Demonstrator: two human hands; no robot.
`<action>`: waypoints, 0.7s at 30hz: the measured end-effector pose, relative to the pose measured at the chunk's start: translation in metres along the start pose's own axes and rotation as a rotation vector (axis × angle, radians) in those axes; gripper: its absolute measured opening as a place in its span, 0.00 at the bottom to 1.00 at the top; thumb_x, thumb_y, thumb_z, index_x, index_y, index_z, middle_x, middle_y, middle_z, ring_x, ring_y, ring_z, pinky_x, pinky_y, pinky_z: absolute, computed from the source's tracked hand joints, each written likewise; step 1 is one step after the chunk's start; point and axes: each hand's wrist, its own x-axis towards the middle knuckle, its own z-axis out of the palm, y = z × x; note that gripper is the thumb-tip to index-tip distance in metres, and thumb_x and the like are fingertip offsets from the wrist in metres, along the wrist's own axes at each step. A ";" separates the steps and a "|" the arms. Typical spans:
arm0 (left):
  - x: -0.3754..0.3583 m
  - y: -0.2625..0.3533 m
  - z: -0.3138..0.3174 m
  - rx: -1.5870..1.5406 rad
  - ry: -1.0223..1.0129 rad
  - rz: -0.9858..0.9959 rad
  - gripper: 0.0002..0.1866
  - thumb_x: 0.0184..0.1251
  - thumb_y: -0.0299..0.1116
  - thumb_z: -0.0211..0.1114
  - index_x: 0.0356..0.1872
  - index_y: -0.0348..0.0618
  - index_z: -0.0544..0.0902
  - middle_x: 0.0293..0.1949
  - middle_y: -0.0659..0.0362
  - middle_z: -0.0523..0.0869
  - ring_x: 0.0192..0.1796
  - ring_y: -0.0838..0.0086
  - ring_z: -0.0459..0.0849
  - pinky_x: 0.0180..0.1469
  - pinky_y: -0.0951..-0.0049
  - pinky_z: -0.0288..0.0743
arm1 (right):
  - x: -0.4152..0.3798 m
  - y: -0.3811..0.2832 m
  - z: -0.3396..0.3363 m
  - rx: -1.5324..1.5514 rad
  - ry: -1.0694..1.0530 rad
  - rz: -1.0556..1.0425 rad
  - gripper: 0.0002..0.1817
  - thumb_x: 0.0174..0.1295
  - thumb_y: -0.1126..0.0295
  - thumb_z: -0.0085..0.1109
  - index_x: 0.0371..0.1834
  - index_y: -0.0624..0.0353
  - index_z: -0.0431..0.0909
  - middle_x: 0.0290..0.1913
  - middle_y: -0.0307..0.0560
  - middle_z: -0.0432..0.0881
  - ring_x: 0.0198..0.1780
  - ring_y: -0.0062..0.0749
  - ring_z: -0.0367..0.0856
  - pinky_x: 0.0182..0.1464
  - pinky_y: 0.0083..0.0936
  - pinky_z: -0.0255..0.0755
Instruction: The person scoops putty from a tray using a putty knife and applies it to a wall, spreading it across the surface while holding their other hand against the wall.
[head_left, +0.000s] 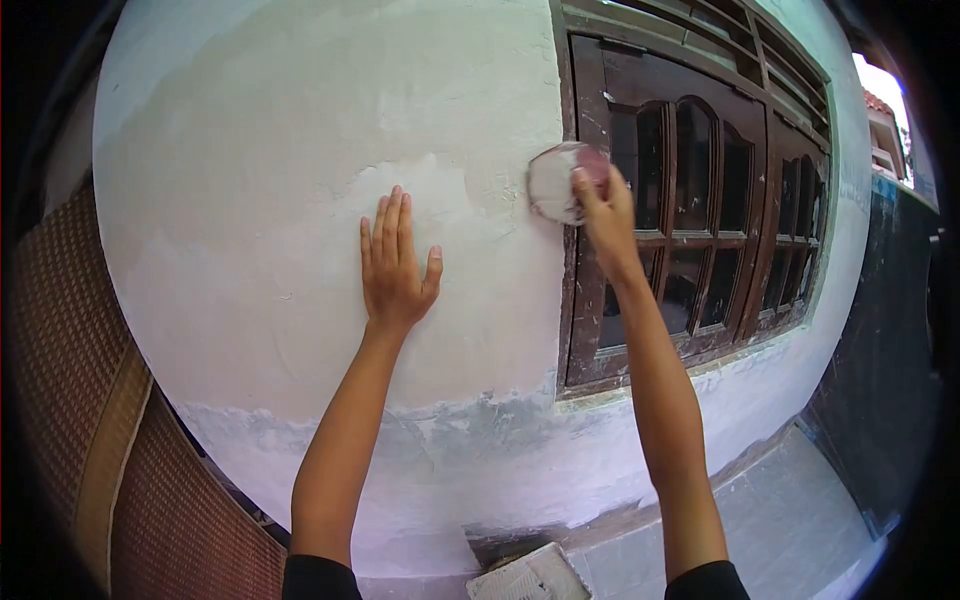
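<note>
My left hand [396,268] lies flat against the whitish plastered wall [300,330], its fingers pointing up and the thumb spread to the right. Just above its fingertips is a brighter, rough-edged patch of plaster [430,185]. In my right hand [607,205] is a round, flat reddish disc [555,185], much of its face coated white. Thumb and fingers grip it by its right side. The disc overlaps the wall's edge beside the window frame [568,300], and its outline is a little blurred.
A dark brown wooden window [690,235] with small panes fills the right of the wall. A whitish, plaster-smeared tray [535,578] sits low at the bottom centre, near grey floor tiles [780,510]. Woven brown panels [180,490] stand at the left, a dark panel [880,370] at the right.
</note>
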 end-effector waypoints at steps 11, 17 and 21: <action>-0.001 -0.001 0.000 -0.006 0.013 0.015 0.35 0.70 0.41 0.51 0.76 0.37 0.59 0.77 0.52 0.62 0.80 0.60 0.57 0.80 0.50 0.44 | 0.008 -0.024 0.028 -0.222 0.007 0.006 0.14 0.69 0.64 0.60 0.47 0.64 0.79 0.40 0.51 0.85 0.39 0.30 0.82 0.44 0.31 0.75; -0.002 0.002 0.000 0.006 -0.006 -0.017 0.35 0.70 0.41 0.51 0.76 0.37 0.59 0.77 0.52 0.62 0.80 0.60 0.56 0.80 0.51 0.44 | 0.028 -0.017 0.006 0.191 0.268 0.056 0.14 0.69 0.63 0.60 0.47 0.64 0.80 0.42 0.51 0.85 0.41 0.32 0.84 0.45 0.31 0.77; -0.001 -0.001 0.001 -0.002 0.016 0.014 0.36 0.70 0.41 0.51 0.77 0.38 0.58 0.77 0.53 0.61 0.80 0.60 0.56 0.81 0.51 0.44 | 0.013 -0.029 0.036 -0.158 0.026 -0.052 0.15 0.68 0.61 0.62 0.47 0.63 0.80 0.40 0.56 0.84 0.38 0.35 0.82 0.43 0.34 0.75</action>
